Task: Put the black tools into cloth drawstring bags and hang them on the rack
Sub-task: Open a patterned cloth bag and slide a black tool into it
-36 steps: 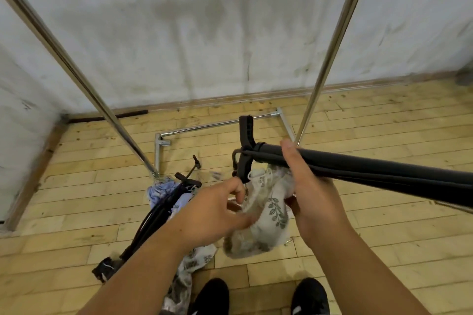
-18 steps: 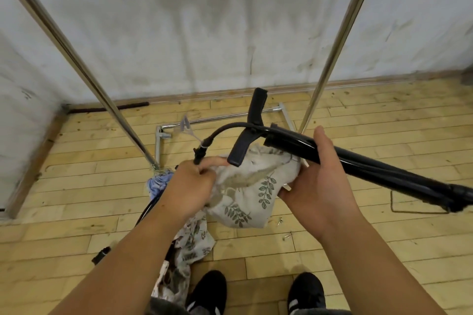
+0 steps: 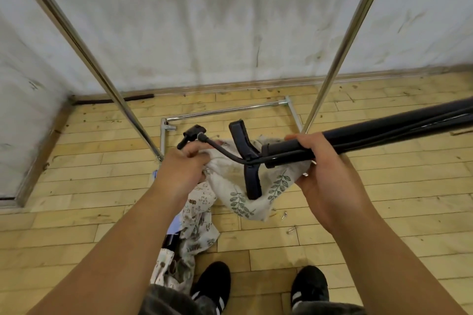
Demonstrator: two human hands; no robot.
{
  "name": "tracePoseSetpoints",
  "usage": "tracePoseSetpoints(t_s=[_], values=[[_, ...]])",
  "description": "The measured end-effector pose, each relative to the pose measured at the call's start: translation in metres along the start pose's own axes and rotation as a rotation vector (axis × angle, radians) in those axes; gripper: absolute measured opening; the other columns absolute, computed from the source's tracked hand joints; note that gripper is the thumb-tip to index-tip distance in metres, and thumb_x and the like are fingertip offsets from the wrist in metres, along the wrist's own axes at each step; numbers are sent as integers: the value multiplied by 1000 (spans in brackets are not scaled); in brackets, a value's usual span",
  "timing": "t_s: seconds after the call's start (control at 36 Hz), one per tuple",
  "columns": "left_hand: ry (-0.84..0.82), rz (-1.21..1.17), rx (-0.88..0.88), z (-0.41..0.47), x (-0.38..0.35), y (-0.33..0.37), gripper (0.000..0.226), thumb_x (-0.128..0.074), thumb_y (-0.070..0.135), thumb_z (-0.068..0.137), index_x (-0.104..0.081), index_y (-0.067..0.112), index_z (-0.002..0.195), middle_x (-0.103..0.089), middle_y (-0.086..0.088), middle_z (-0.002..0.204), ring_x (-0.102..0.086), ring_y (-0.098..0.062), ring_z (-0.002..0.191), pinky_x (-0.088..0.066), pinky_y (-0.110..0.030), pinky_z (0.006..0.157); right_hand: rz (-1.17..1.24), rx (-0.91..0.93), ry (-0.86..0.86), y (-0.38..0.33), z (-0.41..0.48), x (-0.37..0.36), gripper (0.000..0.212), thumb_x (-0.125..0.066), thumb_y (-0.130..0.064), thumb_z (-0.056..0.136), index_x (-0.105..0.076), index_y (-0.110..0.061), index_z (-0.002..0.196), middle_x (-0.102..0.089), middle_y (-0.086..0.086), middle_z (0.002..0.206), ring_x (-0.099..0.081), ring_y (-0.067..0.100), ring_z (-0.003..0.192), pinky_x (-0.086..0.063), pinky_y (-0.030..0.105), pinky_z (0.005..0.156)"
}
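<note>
The long black pump lies level in front of the rack, its thin hose curling left; the right hand is wrapped round its barrel and the left hand bunches the leaf-print bag beneath its crossbar end. The pump's far end runs out of sight to the right. More printed cloth lies heaped on the floor below the bag, half hidden by the left arm, near black shoes.

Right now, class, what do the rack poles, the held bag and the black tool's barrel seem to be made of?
Rack poles: metal, probably chromed or stainless steel; they shine and mirror the light.
Bag: soft woven cloth, matte cream with a green leaf print; it creases and sags.
Black tool, gripped by the right hand: smooth, slightly glossy barrel, painted metal or plastic; unclear which.
</note>
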State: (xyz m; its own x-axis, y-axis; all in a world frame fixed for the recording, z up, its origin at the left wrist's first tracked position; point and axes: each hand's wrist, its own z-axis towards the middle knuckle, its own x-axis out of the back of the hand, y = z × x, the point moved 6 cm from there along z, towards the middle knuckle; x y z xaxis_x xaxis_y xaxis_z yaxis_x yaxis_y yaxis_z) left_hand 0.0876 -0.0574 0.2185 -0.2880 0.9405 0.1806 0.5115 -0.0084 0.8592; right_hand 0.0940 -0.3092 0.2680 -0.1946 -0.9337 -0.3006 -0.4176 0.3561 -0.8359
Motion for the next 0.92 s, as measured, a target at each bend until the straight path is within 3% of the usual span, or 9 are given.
tracePoseSetpoints(t_s=[0.17,0.28,0.39,0.44,0.53,0.67,0.75,0.86,0.92], values=[[-15,6,-87,-2,-4,6,38,-55,0,97,-83,26,94,-79,-9,98,-65,-30,86,-58,-50,76,-265,106,-5,-3,-3,-8,30,-74,-42,72,-80,-21,91,-80,3,97,-74,22,102,-53,52,102],[-44,85,-147,-5,-9,11,40,-55,-3,96,-80,28,98,-74,12,76,-58,-6,59,-45,-27,59,-352,138,-18,-3,-3,-9,9,-73,-26,87,-80,-27,92,-79,-3,95,-72,15,100,-56,43,98],[-56,170,-203,-13,-12,20,48,-53,-2,93,-77,37,108,-80,11,91,-67,-23,74,-56,-40,70,-416,158,-40,-1,-3,-9,10,-75,-27,86,-79,-32,94,-79,-9,96,-73,7,98,-57,38,92],[-62,172,-228,-15,-13,23,52,-52,-1,91,-78,42,107,-80,-2,103,-72,-26,87,-60,-48,82,-435,179,-44,-1,-3,-8,10,-76,-26,87,-79,-31,95,-78,-12,92,-73,0,91,-57,28,83],[-96,161,-231,-15,-16,24,52,-56,3,88,-76,46,109,-75,-18,113,-63,-26,87,-54,-47,80,-475,208,-65,-2,-4,-9,14,-75,-21,89,-77,-32,98,-76,-21,86,-70,-9,80,-54,11,63],[-102,81,-175,-12,-13,20,49,-60,0,91,-78,41,111,-80,4,110,-75,-23,103,-58,-53,98,-501,178,-80,-1,-4,-9,20,-74,-17,89,-77,-35,98,-74,-20,82,-67,-8,70,-53,9,55],[-120,86,-169,-11,-14,18,50,-61,3,90,-76,45,114,-79,2,114,-67,-25,102,-53,-61,101,-508,169,-65,-3,-2,-7,20,-74,-15,88,-77,-33,97,-72,-16,83,-65,-10,63,-51,9,52],[-125,81,-192,-11,-13,19,53,-63,4,91,-74,48,118,-76,-13,116,-52,-26,86,-45,-43,80,-549,180,-65,-4,-2,-7,20,-75,-16,87,-77,-33,96,-74,-13,80,-69,2,74,-52,11,51],[-101,90,-193,-13,-13,20,52,-63,3,92,-74,47,119,-78,0,89,-48,-22,70,-40,-35,69,-568,180,-67,-4,-2,-8,22,-75,-15,86,-76,-33,97,-74,-10,80,-69,0,75,-54,12,52]])
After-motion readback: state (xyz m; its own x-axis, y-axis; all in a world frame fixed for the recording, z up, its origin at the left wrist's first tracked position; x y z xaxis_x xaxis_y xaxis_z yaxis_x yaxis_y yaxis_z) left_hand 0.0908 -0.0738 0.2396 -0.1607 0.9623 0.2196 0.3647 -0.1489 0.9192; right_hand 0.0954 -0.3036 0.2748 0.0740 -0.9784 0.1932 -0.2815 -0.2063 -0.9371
